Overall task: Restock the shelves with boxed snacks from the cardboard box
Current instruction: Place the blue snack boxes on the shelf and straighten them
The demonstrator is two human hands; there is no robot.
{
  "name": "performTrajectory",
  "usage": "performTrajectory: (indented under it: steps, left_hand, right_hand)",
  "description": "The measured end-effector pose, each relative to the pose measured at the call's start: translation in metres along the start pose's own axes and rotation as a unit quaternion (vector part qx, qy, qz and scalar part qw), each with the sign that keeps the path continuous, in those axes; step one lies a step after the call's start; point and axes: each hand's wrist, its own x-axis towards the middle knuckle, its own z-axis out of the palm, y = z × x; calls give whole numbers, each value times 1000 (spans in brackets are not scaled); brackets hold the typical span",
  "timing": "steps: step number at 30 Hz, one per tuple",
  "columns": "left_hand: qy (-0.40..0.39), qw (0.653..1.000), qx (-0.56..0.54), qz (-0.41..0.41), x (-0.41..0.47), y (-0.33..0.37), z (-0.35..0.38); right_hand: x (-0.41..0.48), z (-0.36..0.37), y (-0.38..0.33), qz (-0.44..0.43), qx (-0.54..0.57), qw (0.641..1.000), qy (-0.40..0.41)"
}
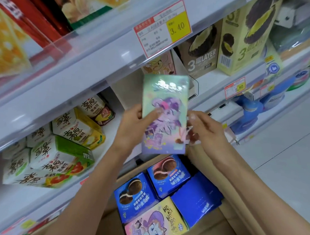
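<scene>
Restocking step: shiny green-and-purple cartoon snack box (pixel 165 115) held up above brown cardboard box (pixel 111 225), gripped by left hand (pixel 133 125), right hand (pixel 205 127) curled on its side. Next: slide gently into gap on white shelf (pixel 210 89).

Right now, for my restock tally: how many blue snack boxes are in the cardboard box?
3. The left blue box, the rear blue box, and the right blue box showing a plain face, all in the cardboard box. Others may be hidden beneath.
</scene>
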Motion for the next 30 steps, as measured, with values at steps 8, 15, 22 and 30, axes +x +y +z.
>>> performTrajectory:
  steps: [8,15,22,30]
  left_hand:
    - [226,965,122,55,13,-1,-46]
    - [215,970,113,24,12,-2,-57]
    - [139,988,-35,49,18,9,-29]
    - [230,956,98,156,46,-2,7]
  right_hand:
    - [60,9,30,-337,-559,750,-104]
    - [76,6,25,-291,-656,687,-115]
    - [64,-13,28,-368,-602,701,-107]
    - [72,-14,31,-396,-588,697,-107]
